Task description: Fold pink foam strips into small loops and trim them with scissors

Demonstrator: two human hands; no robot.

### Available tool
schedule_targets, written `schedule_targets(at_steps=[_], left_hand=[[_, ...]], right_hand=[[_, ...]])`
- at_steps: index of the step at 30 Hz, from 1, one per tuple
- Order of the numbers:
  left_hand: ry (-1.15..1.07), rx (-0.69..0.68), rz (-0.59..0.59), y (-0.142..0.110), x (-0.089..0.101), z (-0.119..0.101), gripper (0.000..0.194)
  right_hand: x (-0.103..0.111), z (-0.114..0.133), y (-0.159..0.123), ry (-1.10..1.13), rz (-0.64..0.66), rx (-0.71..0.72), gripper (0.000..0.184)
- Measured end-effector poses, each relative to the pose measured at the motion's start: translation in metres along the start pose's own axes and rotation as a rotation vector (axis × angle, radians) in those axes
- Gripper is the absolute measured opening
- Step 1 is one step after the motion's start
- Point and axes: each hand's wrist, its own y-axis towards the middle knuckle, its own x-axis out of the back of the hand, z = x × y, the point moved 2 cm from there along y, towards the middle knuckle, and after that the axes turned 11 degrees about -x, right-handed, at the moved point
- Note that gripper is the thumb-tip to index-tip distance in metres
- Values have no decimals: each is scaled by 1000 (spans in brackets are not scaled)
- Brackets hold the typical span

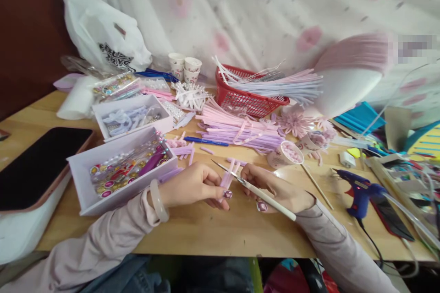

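In my left hand [201,185], a few short pale pink and lilac pipe cleaners [228,177] are pinched between thumb and fingers, their ends sticking up. My right hand [271,185] is closed around white-handled scissors [266,198]. The slim metal blade points left and crosses the held pipe cleaners. Both hands are just above the table's front part. Behind them lies a tied bundle of pink and purple pipe cleaners [237,128], with a blue pen [206,141] before it. Cut purple pieces [185,151] lie left of the hands.
Left are a white box of beads and trinkets [77,183], another white box [134,130] and a tablet [44,160]. A red basket [237,100] stands behind, a paper cup of pink pieces [277,158] nearby. A blue glue gun [359,194] with its cord lies right.
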Motion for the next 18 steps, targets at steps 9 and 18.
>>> schedule_targets(at_steps=[9,18], left_hand=[[-44,47,23,-3,1,0,21],[-55,42,41,-3,3,0,19]], right_hand=[[-4,-7,3,144,-2,-34,55],[-7,-13,3,259,20,-81,44]])
